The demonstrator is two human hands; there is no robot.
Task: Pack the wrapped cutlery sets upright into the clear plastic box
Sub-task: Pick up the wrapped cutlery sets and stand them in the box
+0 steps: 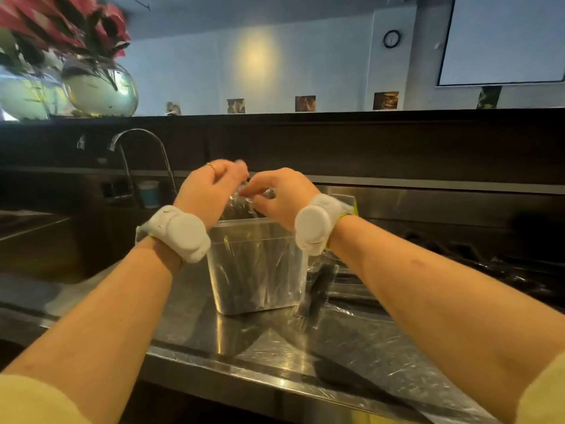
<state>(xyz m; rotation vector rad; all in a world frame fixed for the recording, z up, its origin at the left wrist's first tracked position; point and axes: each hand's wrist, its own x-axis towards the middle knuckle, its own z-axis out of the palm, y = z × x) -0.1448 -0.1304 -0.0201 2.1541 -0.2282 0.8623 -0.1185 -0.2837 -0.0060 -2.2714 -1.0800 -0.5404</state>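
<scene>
A clear plastic box (260,289) stands on the steel counter in front of me. Several wrapped sets of black cutlery (237,206) stand upright inside it, their plastic tops sticking out above the rim. My left hand (208,185) and my right hand (275,194) are both above the box with fingers pinching the tops of the wrappers. More wrapped cutlery sets (321,286) lie on the counter just right of the box, partly hidden by my right forearm.
The steel counter (275,353) has its front edge near me. A sink with a curved tap (137,142) lies to the left, with a blue cup (149,192) behind it. Black stove grates (489,258) are at the right. A dark wall ledge runs behind.
</scene>
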